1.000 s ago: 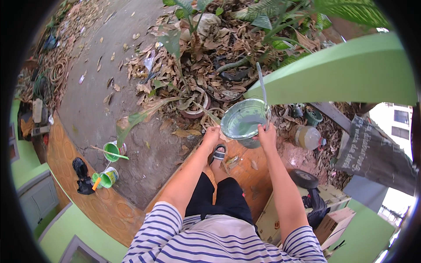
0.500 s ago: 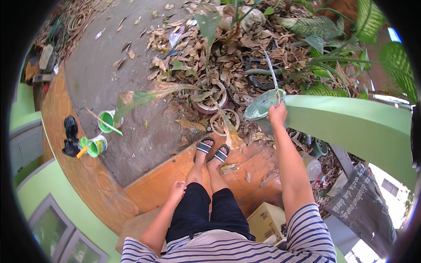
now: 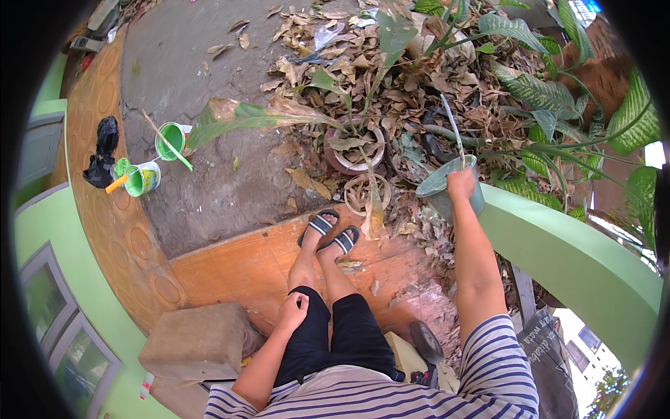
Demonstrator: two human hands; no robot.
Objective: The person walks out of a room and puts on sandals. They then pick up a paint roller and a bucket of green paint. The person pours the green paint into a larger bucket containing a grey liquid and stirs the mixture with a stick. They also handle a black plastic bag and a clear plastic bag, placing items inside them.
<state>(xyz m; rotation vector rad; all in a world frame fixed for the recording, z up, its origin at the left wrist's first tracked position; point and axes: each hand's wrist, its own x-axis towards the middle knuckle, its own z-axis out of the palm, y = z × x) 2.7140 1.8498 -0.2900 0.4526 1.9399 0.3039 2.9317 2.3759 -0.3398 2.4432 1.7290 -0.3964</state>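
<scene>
A grey-green bucket (image 3: 447,190) stands by the end of the light green low wall (image 3: 558,230), at my right. My right hand (image 3: 460,184) is at its rim, fingers closed round a thin pale stick (image 3: 452,126) that points up and away over the dry leaves. The stick's lower end is hidden by my hand and the bucket. Close to my left thigh, my left hand (image 3: 292,312) has its fingers curled in a loose ring, with nothing visible in them.
Several potted plants, one in a round pot (image 3: 354,144), and dry leaves lie ahead. At the left are two paint cans (image 3: 144,179), a green-tipped stick (image 3: 167,143) and a black plastic bag (image 3: 103,153). A brown padded seat (image 3: 199,339) stands near my left; a black wheel (image 3: 426,342) at my right.
My view has shifted, so the bucket and leaves sit further right. My right hand stays at the bucket's rim with the stick. My left hand has come nearer my left thigh.
</scene>
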